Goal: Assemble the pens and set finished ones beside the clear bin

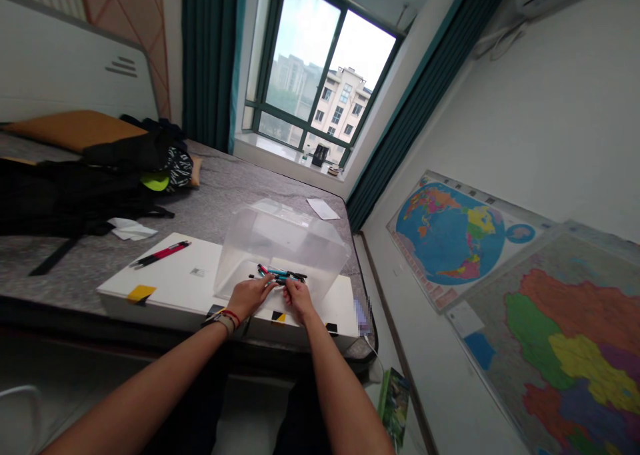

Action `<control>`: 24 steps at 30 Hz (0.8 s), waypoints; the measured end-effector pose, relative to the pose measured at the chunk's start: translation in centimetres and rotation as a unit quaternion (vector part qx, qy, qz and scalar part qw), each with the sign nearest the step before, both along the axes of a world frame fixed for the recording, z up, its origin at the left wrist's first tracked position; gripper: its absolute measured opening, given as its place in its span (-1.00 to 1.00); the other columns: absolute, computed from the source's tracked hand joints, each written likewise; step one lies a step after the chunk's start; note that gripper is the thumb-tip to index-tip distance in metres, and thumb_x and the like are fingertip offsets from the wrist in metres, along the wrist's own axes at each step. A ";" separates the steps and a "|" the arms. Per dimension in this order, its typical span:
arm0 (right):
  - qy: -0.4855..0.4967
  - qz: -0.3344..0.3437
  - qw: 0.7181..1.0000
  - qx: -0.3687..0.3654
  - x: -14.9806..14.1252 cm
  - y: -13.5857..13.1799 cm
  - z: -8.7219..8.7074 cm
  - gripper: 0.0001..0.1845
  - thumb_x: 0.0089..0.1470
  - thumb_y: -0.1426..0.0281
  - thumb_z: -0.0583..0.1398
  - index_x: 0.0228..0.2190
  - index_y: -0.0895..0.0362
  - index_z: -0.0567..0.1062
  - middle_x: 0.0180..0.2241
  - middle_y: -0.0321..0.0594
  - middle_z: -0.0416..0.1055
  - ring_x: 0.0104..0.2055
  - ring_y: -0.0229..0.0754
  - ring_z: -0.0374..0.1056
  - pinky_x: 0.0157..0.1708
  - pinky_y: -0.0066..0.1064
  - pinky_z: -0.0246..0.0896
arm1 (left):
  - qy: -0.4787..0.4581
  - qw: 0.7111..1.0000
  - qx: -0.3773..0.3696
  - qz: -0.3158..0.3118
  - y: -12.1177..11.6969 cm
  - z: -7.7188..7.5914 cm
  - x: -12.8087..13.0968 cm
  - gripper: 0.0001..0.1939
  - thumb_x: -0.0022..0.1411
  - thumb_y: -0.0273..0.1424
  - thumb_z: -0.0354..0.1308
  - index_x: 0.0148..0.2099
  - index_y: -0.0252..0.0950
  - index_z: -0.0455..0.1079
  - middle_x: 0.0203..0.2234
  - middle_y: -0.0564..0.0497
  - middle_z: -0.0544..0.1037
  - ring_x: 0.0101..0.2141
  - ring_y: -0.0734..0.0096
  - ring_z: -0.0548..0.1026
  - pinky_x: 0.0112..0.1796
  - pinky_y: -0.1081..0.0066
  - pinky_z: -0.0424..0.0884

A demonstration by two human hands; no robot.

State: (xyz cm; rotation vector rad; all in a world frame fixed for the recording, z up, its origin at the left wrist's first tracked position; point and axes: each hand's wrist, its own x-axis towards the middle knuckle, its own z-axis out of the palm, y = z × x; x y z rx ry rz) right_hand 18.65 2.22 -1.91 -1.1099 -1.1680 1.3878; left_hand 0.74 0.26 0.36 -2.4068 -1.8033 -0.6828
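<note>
A clear plastic box [285,235] lies with its open side toward me on two white flat boxes. Just inside its opening is a loose bunch of pens [285,273], with black, teal and red barrels. My left hand [250,297] reaches in from the left, its thumb and fingers pinched on pens at the near side of the bunch. Beside it, my right hand [300,300] is closed, with its fingertips on the pens' right part. Which pens each hand grips is partly hidden. Red and black pens [161,254] lie together on the left white box [185,275].
The boxes rest on a grey mattress [215,182]. A black bag [55,192] and crumpled tissue [131,229] lie to the left. A white paper [323,208] is behind the plastic box. Right of the bed is a wall with maps [450,228]; a green box [394,405] stands below.
</note>
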 end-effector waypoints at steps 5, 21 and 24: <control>0.025 -0.011 0.999 0.018 0.1 -0.1 0.1 -0.56 -0.10 0.02 0.32 -0.49 0.16 0.45 -0.60 -0.35 0.39 -0.64 -0.37 0.21 -0.61 -0.52 0.10 | -0.010 1.000 -0.013 -0.002 0.0 0.1 0.1 -0.51 0.41 -0.06 -0.22 0.11 -0.15 0.39 -0.39 -0.11 0.62 -0.37 0.23 0.58 -0.43 0.45 0.26; 0.059 -0.041 0.997 -0.024 -0.1 0.0 0.2 -0.42 -0.06 -0.10 0.24 -0.50 0.23 0.50 -0.65 -0.25 0.40 -0.67 -0.35 0.22 -0.69 -0.53 0.05 | 0.005 0.999 -0.044 0.011 -0.1 0.8 0.2 -0.47 0.42 -0.06 -0.29 0.13 -0.20 0.34 -0.35 -0.12 0.62 -0.34 0.18 0.59 -0.41 0.43 0.28; 0.038 -0.028 0.999 -0.011 0.0 0.0 0.2 -0.46 -0.08 -0.07 0.27 -0.55 0.21 0.47 -0.68 -0.30 0.36 -0.70 -0.38 0.16 -0.70 -0.53 0.00 | 0.003 0.998 -0.058 0.016 -0.2 1.1 0.2 -0.47 0.42 -0.06 -0.29 0.14 -0.19 0.33 -0.33 -0.12 0.62 -0.32 0.20 0.58 -0.39 0.43 0.29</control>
